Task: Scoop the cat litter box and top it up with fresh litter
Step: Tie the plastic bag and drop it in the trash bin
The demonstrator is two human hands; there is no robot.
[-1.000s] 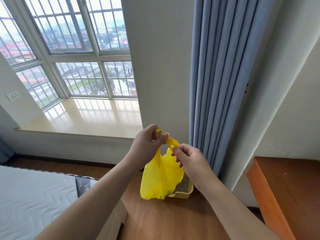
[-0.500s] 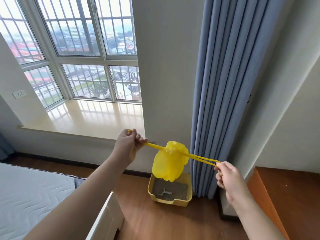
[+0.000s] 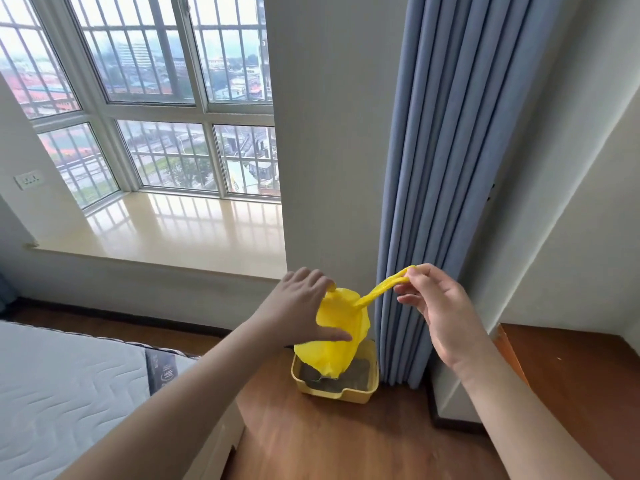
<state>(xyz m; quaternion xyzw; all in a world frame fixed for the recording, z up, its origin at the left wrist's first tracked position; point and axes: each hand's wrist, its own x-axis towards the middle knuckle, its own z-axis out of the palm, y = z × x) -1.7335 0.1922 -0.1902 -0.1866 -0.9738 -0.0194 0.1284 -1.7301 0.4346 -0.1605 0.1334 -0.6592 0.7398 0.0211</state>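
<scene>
Bag [image 3: 337,336] — left hand [image 3: 301,306] grips body | right hand [image 3: 440,306] pinches handle

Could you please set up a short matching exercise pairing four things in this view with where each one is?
Things:
1. yellow plastic bag
2. litter box
3. blue curtain
4. mattress

Places:
A. on the wooden floor below the bag
B. lower left of the view
C. held between both hands
D. hanging just right of the litter box

Pairs: 1-C, 2-A, 3-D, 4-B

Yellow litter box [image 3: 358,395] on floor (grey litter inside).
</scene>
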